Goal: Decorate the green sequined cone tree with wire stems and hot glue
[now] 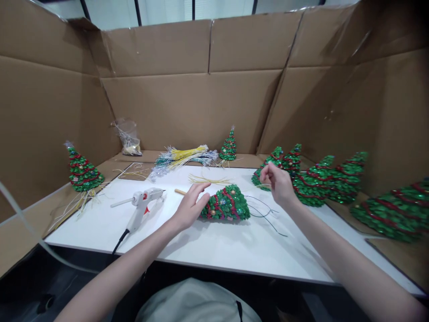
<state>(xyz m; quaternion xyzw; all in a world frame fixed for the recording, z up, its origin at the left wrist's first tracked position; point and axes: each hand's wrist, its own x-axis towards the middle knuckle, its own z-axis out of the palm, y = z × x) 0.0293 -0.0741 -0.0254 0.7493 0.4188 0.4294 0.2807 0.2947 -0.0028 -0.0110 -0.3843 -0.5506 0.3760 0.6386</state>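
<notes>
A small green Christmas tree [228, 205] with red garland lies on its side on the white board, its base toward the right. Green wires [268, 215] stick out from that base. My left hand [191, 206] is at the narrow end of the tree, fingers stretched out, and it covers the tip. Whether it touches the tree I cannot tell. Raised above the board to the right, my right hand [277, 181] has its fingers curled into a pinch. A thin pale strand shows beside those fingers, but what they hold is too small to make out.
A white glue gun [142, 203] with a black cord lies at left. Behind are loose yellow wires [209, 180], a wire bundle [184, 155] and a plastic bag [130, 138]. Several finished trees [313, 181] stand at right, another tree [83, 170] at left. Cardboard walls [187, 107] enclose the board.
</notes>
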